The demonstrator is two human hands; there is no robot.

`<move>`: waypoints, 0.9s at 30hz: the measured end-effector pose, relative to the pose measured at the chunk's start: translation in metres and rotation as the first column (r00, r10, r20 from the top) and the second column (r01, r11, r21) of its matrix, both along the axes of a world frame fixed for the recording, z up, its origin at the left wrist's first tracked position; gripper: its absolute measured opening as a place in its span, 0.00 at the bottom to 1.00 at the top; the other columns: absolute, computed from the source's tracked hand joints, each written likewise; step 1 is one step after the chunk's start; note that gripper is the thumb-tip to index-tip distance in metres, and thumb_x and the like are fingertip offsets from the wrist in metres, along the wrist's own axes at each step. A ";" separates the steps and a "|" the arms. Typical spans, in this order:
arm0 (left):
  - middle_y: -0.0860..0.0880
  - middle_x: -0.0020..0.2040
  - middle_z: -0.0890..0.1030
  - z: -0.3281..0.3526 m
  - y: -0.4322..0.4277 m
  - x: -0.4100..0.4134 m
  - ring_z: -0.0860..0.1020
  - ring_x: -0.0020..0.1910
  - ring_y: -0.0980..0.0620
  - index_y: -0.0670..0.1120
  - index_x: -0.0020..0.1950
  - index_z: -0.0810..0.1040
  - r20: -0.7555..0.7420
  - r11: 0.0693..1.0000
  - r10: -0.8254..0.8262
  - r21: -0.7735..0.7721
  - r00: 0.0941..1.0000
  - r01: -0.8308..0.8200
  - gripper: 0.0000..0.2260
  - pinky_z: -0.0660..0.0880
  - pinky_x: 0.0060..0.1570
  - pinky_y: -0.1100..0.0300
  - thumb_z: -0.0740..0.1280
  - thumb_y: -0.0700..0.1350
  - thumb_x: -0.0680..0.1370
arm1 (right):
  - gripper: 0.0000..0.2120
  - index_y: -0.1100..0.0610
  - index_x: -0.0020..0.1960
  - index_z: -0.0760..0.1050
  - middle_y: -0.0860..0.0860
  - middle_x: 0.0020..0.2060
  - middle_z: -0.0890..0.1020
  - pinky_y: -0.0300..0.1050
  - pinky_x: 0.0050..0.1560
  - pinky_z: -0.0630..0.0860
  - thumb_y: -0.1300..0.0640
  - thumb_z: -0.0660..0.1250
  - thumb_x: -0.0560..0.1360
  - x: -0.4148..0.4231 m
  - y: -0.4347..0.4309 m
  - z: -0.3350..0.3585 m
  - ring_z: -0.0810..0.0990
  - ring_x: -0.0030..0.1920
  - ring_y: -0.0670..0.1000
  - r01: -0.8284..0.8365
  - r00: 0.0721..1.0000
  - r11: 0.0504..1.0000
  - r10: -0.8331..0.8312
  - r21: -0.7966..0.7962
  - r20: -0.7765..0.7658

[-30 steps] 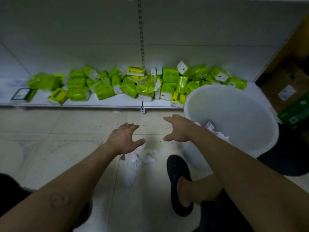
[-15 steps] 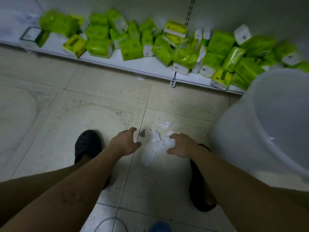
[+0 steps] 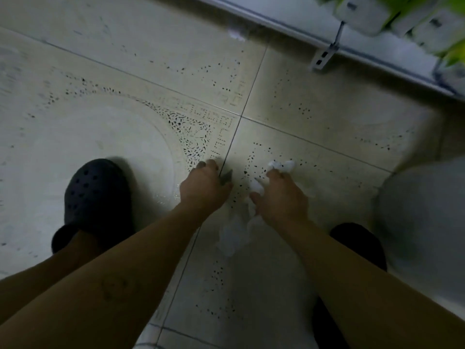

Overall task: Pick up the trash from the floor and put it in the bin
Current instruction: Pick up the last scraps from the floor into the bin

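Near the floor (image 3: 327,109), right hand (image 3: 281,200) grips tissue (image 3: 283,165), left hand (image 3: 201,190) arches over scrap (image 3: 226,176).

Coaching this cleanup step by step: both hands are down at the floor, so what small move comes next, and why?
Probably tighten the right hand round the crumpled tissue and gather its trailing part before lifting toward the bin: the fingers curl over it, but a strip lies loose beneath the wrist. The left hand sits by a grey scrap.

Shop aisle, low white display shelf (image 3: 392,59) at 1 o'clock, green-and-white wrapped packs (image 3: 362,13) heaped on it, speckled tiled floor (image 3: 125,59)
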State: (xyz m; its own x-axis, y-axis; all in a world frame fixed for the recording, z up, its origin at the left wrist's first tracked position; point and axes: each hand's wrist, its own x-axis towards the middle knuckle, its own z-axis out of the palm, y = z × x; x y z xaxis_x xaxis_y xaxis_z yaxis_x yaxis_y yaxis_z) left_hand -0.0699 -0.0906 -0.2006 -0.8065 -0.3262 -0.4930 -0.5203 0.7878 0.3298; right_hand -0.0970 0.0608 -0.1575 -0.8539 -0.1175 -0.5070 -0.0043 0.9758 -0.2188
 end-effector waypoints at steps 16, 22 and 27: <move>0.51 0.37 0.80 0.013 0.012 -0.010 0.78 0.36 0.54 0.51 0.40 0.77 -0.033 0.931 0.250 0.282 0.968 -0.231 0.04 0.75 0.35 0.62 0.72 0.47 0.72 | 0.08 0.49 0.34 0.73 0.47 0.29 0.76 0.36 0.30 0.68 0.55 0.68 0.70 -0.011 0.010 0.018 0.74 0.31 0.46 0.223 0.973 0.924 -0.191 -0.310 0.128; 0.52 0.40 0.82 0.105 0.009 -0.021 0.79 0.39 0.54 0.48 0.46 0.83 -0.204 0.958 0.150 0.273 0.967 -0.091 0.06 0.72 0.39 0.63 0.71 0.49 0.74 | 0.13 0.49 0.30 0.71 0.47 0.28 0.75 0.39 0.34 0.70 0.57 0.70 0.70 -0.017 0.021 0.093 0.76 0.32 0.48 0.384 0.923 0.801 -0.346 -0.459 0.168; 0.52 0.37 0.83 0.208 0.025 -0.022 0.76 0.29 0.60 0.51 0.39 0.83 -0.309 0.957 0.086 0.290 0.947 0.008 0.07 0.67 0.25 0.70 0.69 0.50 0.75 | 0.11 0.51 0.32 0.73 0.50 0.29 0.80 0.37 0.27 0.72 0.60 0.72 0.69 -0.013 0.051 0.179 0.82 0.30 0.48 0.432 0.870 0.701 -0.489 -0.568 0.058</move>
